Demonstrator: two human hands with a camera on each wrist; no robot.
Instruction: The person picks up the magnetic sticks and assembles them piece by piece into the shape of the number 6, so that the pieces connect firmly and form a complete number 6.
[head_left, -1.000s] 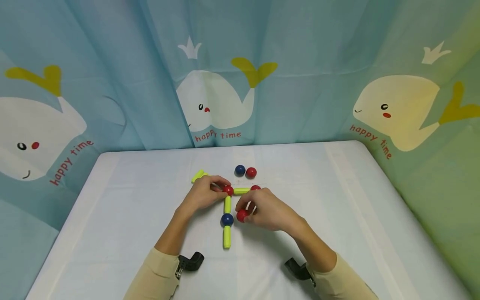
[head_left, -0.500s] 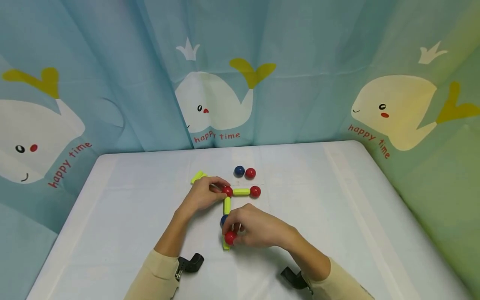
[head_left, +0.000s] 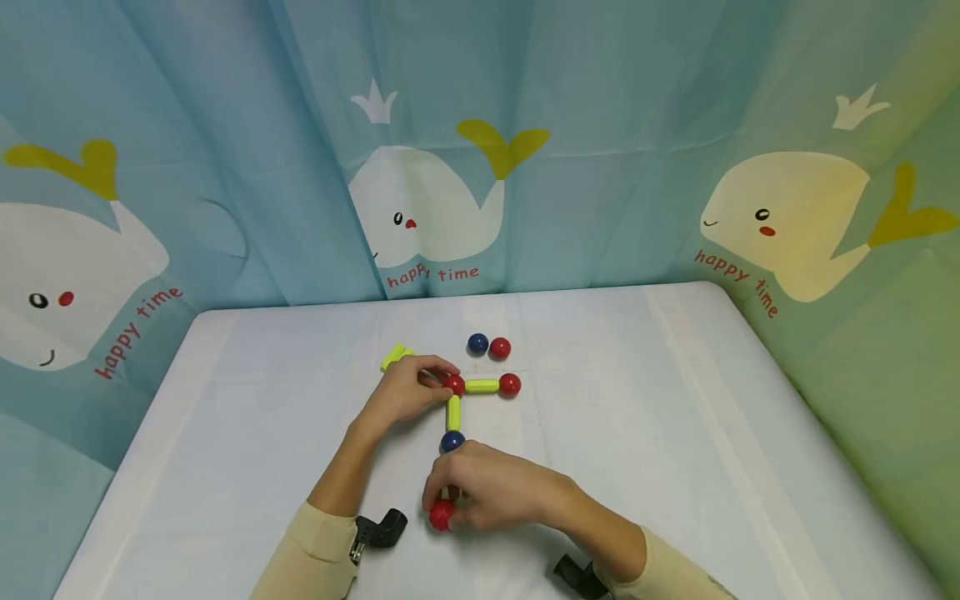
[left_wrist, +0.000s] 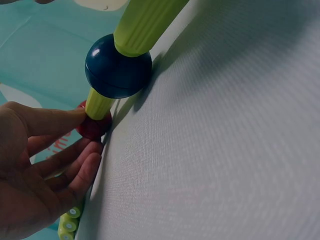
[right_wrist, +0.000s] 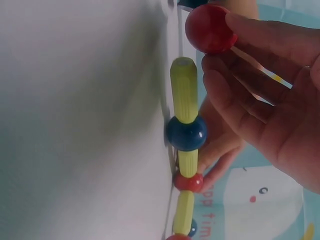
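Observation:
My left hand (head_left: 408,390) pinches the red ball (head_left: 456,384) at the corner of an L-shaped chain. From it a yellow-green rod (head_left: 482,386) leads right to another red ball (head_left: 510,384). A second rod (head_left: 453,413) runs toward me to a dark blue ball (head_left: 452,442). Beyond the blue ball extends the near rod (right_wrist: 184,90), mostly covered by my right hand (head_left: 502,487) in the head view. That hand holds a loose red ball (right_wrist: 210,29) by its fingertips. The right wrist view shows a gap between this ball and the rod's free end.
A blue ball (head_left: 477,344) and a red ball (head_left: 500,348) lie side by side behind the chain. Several yellow-green rods (head_left: 396,357) lie together behind my left hand. A whale-print curtain (head_left: 615,208) hangs beyond the white table (head_left: 637,400).
My right hand has carried its red ball toward me and slightly left, from beside the blue ball to beyond the near rod's end. My left hand stays on the corner ball.

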